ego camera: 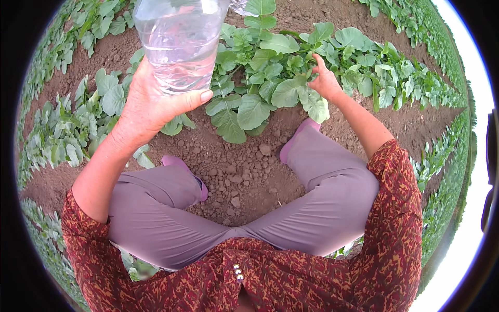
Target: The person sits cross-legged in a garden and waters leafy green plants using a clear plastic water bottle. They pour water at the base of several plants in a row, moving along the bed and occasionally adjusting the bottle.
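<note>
My left hand (144, 103) is wrapped around the lower part of a clear plastic container (181, 50), its thumb across the near side. Clear liquid fills much of the container, and its top runs out of the upper picture edge. To the right, my right hand (325, 82) reaches into a row of leafy green plants (253, 109), which look like radish plants. Its index finger stretches out against the foliage while other fingers bend. Whether they pinch a stem or leaf I cannot tell. A large pale-edged leaf (316, 107) hangs just below this hand.
Cloddy brown soil (234, 179) lies between my feet, which wear pink shoes (298, 138). More plant rows (440, 39) run on either side with bare furrows between. Crumpled shiny clear plastic (239, 7) shows behind the container. My bent knees flank the soil.
</note>
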A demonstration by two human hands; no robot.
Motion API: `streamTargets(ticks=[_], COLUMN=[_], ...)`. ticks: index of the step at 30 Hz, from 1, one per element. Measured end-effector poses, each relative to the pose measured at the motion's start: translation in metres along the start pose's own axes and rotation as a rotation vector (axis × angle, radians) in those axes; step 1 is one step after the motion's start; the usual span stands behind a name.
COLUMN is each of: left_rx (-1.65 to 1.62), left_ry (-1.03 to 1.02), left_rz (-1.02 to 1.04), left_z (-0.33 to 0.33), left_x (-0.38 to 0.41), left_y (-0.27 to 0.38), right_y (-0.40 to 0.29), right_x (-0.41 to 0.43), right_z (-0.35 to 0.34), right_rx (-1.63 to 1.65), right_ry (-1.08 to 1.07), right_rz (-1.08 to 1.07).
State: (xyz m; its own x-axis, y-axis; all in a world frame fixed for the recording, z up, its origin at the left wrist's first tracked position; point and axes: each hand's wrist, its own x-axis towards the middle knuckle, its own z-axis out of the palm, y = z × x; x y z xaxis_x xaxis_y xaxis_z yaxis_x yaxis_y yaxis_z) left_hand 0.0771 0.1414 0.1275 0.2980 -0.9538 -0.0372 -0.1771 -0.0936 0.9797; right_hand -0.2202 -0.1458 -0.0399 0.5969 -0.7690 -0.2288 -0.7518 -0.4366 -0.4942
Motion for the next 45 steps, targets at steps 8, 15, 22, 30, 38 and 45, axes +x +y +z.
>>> streamTargets(ticks=[8, 15, 22, 30, 38, 45], left_rx=[0.03, 0.027, -0.018, -0.011, -0.021, -0.031], left_ry=[-0.015, -0.036, -0.07, -0.081, -0.093, -0.105], left_rz=[0.018, 0.04, -0.004, -0.064, -0.011, -0.018], left_z=[0.0, 0.0, 0.004, 0.004, 0.006, 0.005], left_x=[-0.001, -0.002, -0.003, -0.004, -0.003, -0.005], left_y=[-0.002, -0.002, 0.001, 0.002, 0.003, 0.005], right_y=[0.006, 0.084, 0.102, 0.054, 0.043, 0.002], right_x=[0.007, 0.013, 0.009, 0.0, 0.002, -0.013], right_z=[-0.024, -0.067, -0.09, -0.085, -0.102, -0.111], right_rx=[-0.06, 0.791, 1.076, 0.578, 0.453, 0.511], right_ry=[0.152, 0.228, 0.071, -0.077, -0.192, -0.315], right_rz=[-0.066, 0.242, 0.356, 0.362, 0.423, 0.311])
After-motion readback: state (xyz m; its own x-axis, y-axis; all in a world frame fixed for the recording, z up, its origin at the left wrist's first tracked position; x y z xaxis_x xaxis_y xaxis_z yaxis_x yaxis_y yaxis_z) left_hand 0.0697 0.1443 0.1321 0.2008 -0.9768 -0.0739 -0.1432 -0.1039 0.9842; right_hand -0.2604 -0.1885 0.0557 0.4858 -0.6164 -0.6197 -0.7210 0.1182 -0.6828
